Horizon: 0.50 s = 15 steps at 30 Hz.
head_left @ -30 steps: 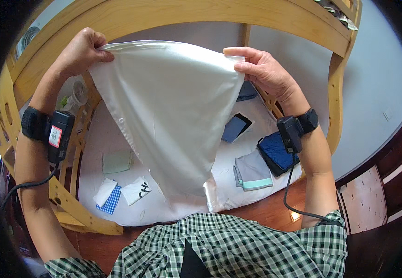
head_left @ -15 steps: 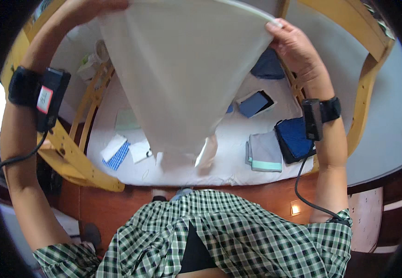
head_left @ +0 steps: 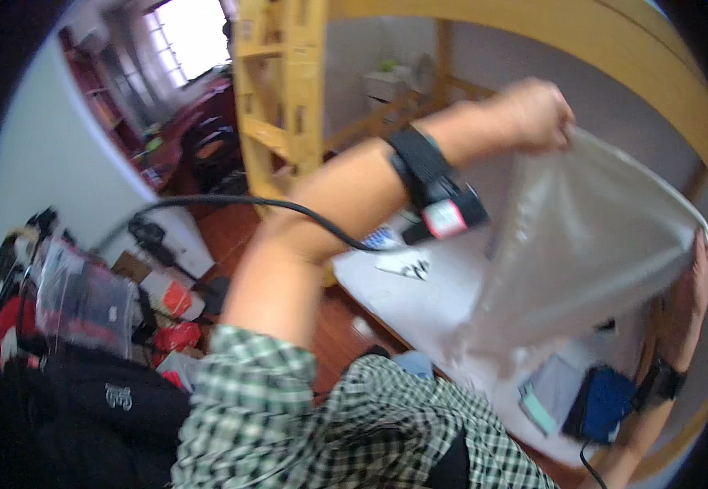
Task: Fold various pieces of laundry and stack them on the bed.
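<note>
A thin, pale beige piece of fabric (head_left: 590, 236) hangs between my two hands, its hemmed edge stretched from one to the other. My left hand (head_left: 540, 118) is closed on one top corner, raised above the bed and smeared by motion. On the right, lower down, my right hand (head_left: 703, 273) pinches the other corner. The loose lower part trails over the white bed sheet (head_left: 443, 285). Near its bottom lie a grey folded cloth with a mint band (head_left: 562, 383) and a dark blue folded cloth (head_left: 602, 403). The fabric hides much of the bed.
A yellow wooden ladder (head_left: 305, 90) and upper rail (head_left: 525, 12) frame the bunk bed. A black cable (head_left: 264, 202) runs from my left wrist device. To the left are a clear plastic bag (head_left: 85, 301), a red-and-white package (head_left: 173, 297) and a black garment (head_left: 93, 416).
The view has swung left, bringing the window, ladder and floor pile in. The fabric hangs farther right in the picture, slanted, with my left hand above my right. Both hands keep hold.
</note>
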Available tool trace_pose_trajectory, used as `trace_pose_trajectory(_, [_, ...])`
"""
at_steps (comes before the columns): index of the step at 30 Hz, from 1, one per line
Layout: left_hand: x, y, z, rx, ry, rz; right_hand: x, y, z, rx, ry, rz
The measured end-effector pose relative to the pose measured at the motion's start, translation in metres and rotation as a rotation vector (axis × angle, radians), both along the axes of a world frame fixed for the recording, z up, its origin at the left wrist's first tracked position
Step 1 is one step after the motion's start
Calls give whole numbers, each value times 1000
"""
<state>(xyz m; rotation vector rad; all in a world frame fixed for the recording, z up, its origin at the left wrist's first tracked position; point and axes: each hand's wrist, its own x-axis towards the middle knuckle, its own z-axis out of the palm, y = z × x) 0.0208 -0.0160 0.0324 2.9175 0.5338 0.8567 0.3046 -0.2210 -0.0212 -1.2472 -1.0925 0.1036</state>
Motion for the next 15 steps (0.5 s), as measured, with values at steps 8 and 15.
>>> trace_pose_trajectory(8, [-16,11,-26,-216,-114,-42,-7,83,39,57,30,-1])
trace_pose_trajectory(15, [-21,21,-58,-463,-309,-80,6,89,48,-3,-82,-58])
